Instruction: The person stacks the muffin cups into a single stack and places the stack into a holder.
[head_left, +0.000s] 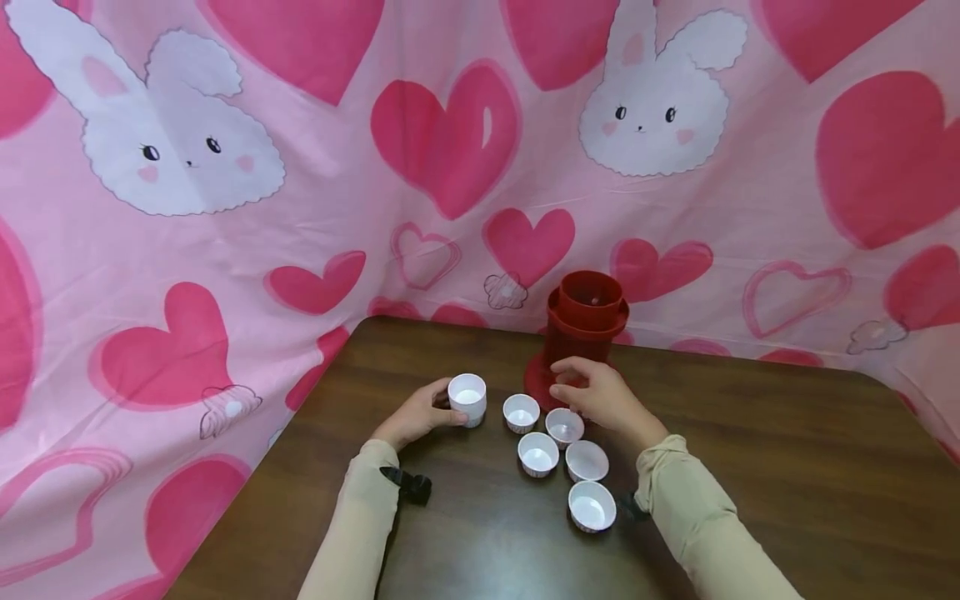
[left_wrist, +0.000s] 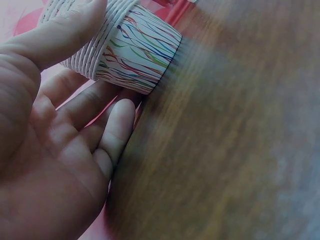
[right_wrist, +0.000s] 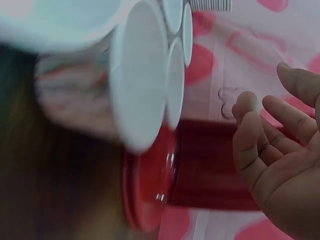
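Observation:
On the left of the group, my left hand grips a nested stack of white paper baking cups, thumb on the near side and fingers behind. Colourful wavy streaks mark the lowest cup's wall in the left wrist view, and several rims are stacked above it. My right hand hovers with loosely bent fingers and holds nothing, just in front of a red cylindrical holder on a round base. Single baking cups stand mouth up below it, among them a far left cup and the nearest cup.
The brown wooden table extends to both sides of the cups. A pink cloth with hearts and rabbits hangs behind and on the left, close behind the red holder. Dark wrist straps sit over the sleeves.

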